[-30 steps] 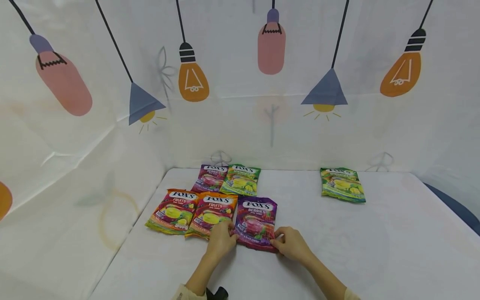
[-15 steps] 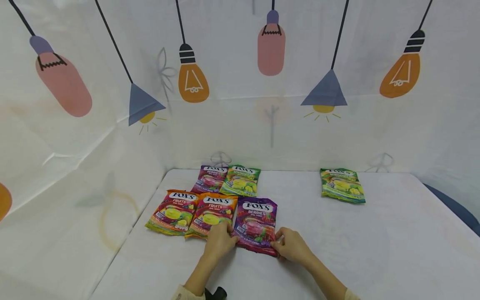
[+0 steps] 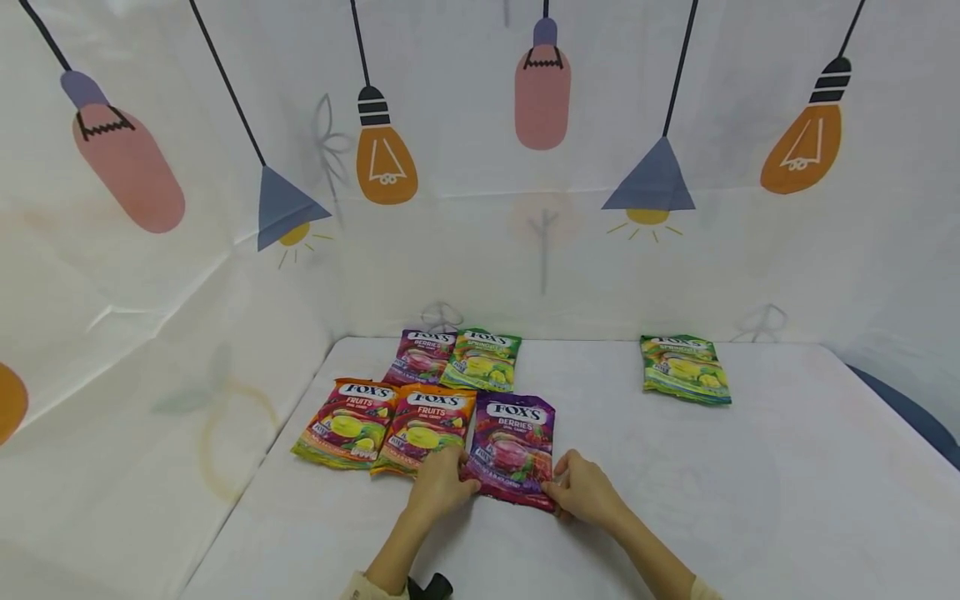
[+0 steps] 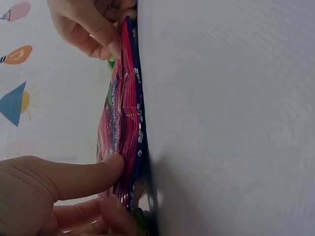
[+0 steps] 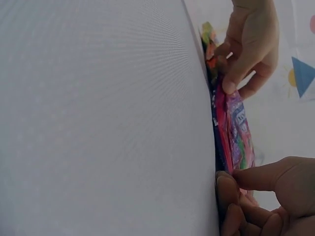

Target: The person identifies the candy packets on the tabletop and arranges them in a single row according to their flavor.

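A purple FOX'S Berries candy bag point(image 3: 512, 446) lies face up on the table, between both hands. The left hand point(image 3: 438, 483) pinches its lower left corner; in the left wrist view the thumb point(image 4: 106, 172) presses on the bag's top face near the edge. At the lower right corner, the right hand point(image 3: 585, 490) pinches the bag between thumb and curled fingers, as the right wrist view also shows. Touching or nearly touching on the left is an orange Fruits candy bag point(image 3: 423, 421), its lower right part hidden by the left hand.
Another Fruits bag point(image 3: 348, 423) lies at the left of that row. Behind it are a smaller-looking Berries bag point(image 3: 422, 357) and a green candy bag point(image 3: 482, 360). A second green bag point(image 3: 686, 370) lies alone at the back right. A patterned sheet point(image 3: 480, 267) hangs behind the white table point(image 3: 750, 500).
The purple bag's bottom edge has shifted very slightly toward the person, and the left hand has crept a little to the right. Both hands keep their pinch; the other bags stay put.
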{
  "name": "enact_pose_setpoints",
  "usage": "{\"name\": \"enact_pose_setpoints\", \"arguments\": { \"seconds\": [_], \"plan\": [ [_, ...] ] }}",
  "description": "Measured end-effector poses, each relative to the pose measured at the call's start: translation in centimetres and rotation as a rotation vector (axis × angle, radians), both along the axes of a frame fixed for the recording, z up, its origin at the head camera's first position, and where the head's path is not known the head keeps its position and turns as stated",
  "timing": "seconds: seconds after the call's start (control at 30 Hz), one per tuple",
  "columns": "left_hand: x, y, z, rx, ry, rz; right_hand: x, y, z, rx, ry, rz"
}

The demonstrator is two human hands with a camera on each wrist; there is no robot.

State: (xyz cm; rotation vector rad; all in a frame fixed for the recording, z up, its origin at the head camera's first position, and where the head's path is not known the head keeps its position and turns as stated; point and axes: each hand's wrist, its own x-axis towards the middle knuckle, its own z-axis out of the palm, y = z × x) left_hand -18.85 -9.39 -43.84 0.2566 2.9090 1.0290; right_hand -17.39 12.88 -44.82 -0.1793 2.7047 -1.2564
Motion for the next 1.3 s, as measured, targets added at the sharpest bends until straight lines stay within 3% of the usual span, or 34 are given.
{"name": "enact_pose_setpoints", "arguments": {
  "seconds": [0.3, 0.63, 0.8, 1.07, 1.3],
  "plan": [
    [0.1, 0.3, 0.0, -0.002, 0.004, 0.018, -0.1, 0.0, 0.0, -0.007, -0.008, 0.004],
    [0.0, 0.5, 0.1, -0.096, -0.036, 0.088, -0.4, 0.1, 0.1, -0.035, -0.011, -0.038],
    [0.0, 0.4, 0.4, -0.132, -0.016, 0.1, -0.5, -0.2, 0.0, -0.031, 0.017, -0.046],
    [-0.2, -1.1, 1.0, -0.114, 0.023, 0.126, -0.9, -0.2, 0.7, 0.057, 0.044, 0.0],
    [-0.8, -2.1, 1.5, -0.1, 0.032, 0.104, -1.3, -0.7, 1.7, 0.146, 0.072, 0.018]
  ]
}}
